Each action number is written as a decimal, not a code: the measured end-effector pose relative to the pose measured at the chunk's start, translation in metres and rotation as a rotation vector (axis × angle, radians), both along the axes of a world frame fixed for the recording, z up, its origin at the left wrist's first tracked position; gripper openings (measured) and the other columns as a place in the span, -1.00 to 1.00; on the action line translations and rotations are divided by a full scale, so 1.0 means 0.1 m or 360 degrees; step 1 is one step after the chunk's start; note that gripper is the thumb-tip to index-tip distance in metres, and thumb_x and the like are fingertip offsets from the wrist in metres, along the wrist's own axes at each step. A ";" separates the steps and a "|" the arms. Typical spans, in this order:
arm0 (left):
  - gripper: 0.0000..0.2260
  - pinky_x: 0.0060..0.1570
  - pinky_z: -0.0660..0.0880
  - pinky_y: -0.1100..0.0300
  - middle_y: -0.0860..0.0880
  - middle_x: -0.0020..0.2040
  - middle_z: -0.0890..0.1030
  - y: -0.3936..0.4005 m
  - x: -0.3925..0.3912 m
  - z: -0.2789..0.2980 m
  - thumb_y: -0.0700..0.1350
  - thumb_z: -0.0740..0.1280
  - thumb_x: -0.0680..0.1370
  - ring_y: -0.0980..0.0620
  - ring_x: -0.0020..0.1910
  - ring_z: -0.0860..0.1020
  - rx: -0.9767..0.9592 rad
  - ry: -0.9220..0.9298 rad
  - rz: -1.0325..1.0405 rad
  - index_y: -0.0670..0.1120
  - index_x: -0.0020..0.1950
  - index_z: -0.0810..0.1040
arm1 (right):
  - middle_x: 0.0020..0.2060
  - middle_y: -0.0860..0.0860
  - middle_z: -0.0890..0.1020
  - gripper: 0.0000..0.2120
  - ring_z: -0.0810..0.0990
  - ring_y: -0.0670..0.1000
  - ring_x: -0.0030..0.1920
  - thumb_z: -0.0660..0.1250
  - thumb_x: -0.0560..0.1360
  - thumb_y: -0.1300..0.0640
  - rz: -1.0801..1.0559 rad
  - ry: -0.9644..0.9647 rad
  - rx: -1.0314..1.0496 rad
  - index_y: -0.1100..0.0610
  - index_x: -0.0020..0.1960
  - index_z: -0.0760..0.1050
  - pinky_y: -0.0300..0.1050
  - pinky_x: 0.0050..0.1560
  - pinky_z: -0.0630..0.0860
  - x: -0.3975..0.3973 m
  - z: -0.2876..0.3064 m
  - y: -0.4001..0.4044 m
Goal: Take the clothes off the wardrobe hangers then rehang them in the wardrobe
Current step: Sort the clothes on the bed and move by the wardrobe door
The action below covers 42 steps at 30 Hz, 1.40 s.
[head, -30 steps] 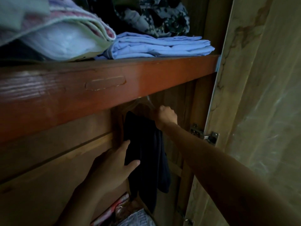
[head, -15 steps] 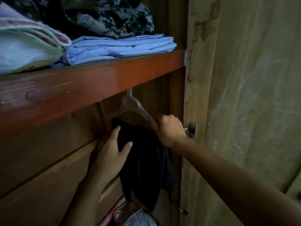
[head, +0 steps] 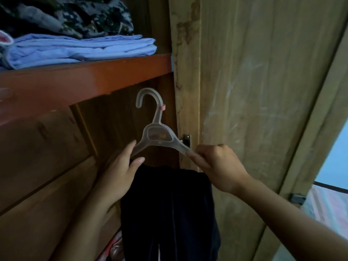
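A translucent plastic hanger (head: 159,136) is held up in front of the open wardrobe, below the reddish shelf edge (head: 84,80); its hook is at the top, with the open tip curling down toward the left, and is caught on nothing; its long axis, shoulder to shoulder, runs left to right, the right arm dipping slightly lower. A dark garment (head: 167,210) is draped from the hanger's lower part and hangs straight down, its long axis vertical; how it is fastened cannot be seen. The hanger's left arm is gripped by the left hand (head: 120,172), fingers behind and thumb across the front, just above the garment's top edge; the tip of the right arm is pinched by the right hand (head: 216,164), whose fingers are curled closed around it. On the shelf above, a folded pale blue stack (head: 81,49) is laid, with a camouflage-patterned cloth (head: 75,16) behind it. The pale wooden door (head: 263,91) is seen at the right, a small metal hinge (head: 186,138) beside the hanger.
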<state>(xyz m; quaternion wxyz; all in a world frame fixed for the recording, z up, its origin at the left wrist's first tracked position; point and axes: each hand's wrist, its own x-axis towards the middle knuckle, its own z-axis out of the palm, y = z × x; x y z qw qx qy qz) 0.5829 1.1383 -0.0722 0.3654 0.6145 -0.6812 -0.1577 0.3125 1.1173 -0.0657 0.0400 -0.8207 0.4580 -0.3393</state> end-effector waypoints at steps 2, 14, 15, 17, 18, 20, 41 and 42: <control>-0.54 0.44 0.29 0.01 0.14 0.48 0.36 -0.07 -0.16 0.01 0.10 0.18 0.64 0.15 0.46 0.30 0.0011 -0.0007 -0.0155 0.12 0.54 0.24 | -0.51 -0.06 0.44 -0.59 0.47 -0.05 -0.48 0.13 0.63 -0.20 -0.0017 -0.0038 0.0000 -0.07 -0.35 0.33 -0.01 -0.39 0.45 -0.21 0.03 0.13; -0.86 -0.02 0.45 0.17 0.19 -0.11 0.63 -0.16 -1.58 0.18 -0.17 0.37 0.57 0.21 -0.06 0.60 -0.0155 0.0191 -0.0775 0.09 -0.02 0.61 | -0.44 -0.03 0.57 -0.57 0.54 -0.03 -0.37 0.18 0.59 -0.20 -0.0464 0.0062 0.0182 0.11 -0.25 0.47 0.06 -0.22 0.50 -1.76 0.33 1.03; -0.86 -0.02 0.45 0.17 0.16 -0.10 0.64 -0.14 -1.73 0.20 -0.18 0.37 0.57 0.19 -0.06 0.60 -0.0172 0.0217 -0.0827 0.08 -0.03 0.61 | -0.43 -0.02 0.57 -0.60 0.54 -0.02 -0.37 0.22 0.58 -0.19 -0.0491 0.0048 0.0182 0.10 -0.24 0.48 0.06 -0.23 0.50 -1.90 0.36 1.12; -0.85 -0.01 0.46 0.15 0.11 -0.10 0.66 -0.08 -2.03 0.21 -0.20 0.39 0.56 0.16 -0.04 0.62 -0.0190 0.0263 -0.0920 0.06 -0.05 0.62 | -0.39 -0.08 0.58 -0.70 0.55 -0.05 -0.36 0.28 0.56 -0.16 -0.0551 0.0017 0.0194 0.04 -0.18 0.52 0.04 -0.20 0.52 -2.15 0.41 1.30; -0.85 0.00 0.48 0.14 0.11 -0.09 0.67 -0.05 -2.19 0.22 -0.20 0.39 0.56 0.15 -0.03 0.63 -0.0192 0.0280 -0.0961 0.07 -0.05 0.62 | -0.38 -0.13 0.57 -0.76 0.57 -0.05 -0.35 0.29 0.56 -0.14 -0.0586 0.0014 0.0208 -0.01 -0.16 0.52 0.03 -0.18 0.53 -2.27 0.44 1.39; -0.86 -0.02 0.49 0.13 0.11 -0.12 0.67 0.00 -2.50 0.23 -0.18 0.41 0.54 0.16 -0.07 0.62 -0.0216 0.0287 -0.1030 0.08 -0.04 0.62 | -0.36 -0.15 0.58 -0.81 0.59 -0.03 -0.33 0.26 0.56 -0.14 -0.0656 0.0064 0.0223 -0.08 -0.17 0.48 0.03 -0.15 0.54 -2.50 0.47 1.58; -0.77 -0.25 0.42 0.29 0.17 -0.26 0.61 0.34 -5.14 -0.12 -0.09 0.52 0.45 0.22 -0.31 0.54 -0.0237 0.0135 -0.1810 0.20 -0.06 0.56 | -0.31 -0.02 0.65 -0.78 0.64 0.01 -0.26 0.35 0.55 -0.04 -0.1578 -0.0013 0.0460 0.06 -0.20 0.56 0.05 -0.13 0.56 -4.00 0.23 3.23; -0.78 -0.25 0.41 0.31 0.19 -0.26 0.61 0.36 -5.20 -0.13 -0.09 0.52 0.45 0.23 -0.31 0.54 -0.0216 0.0133 -0.1874 0.18 -0.06 0.56 | -0.31 -0.02 0.65 -0.79 0.63 0.02 -0.25 0.36 0.55 -0.04 -0.1643 -0.0033 0.0477 0.04 -0.20 0.55 0.06 -0.13 0.56 -3.96 0.19 3.30</control>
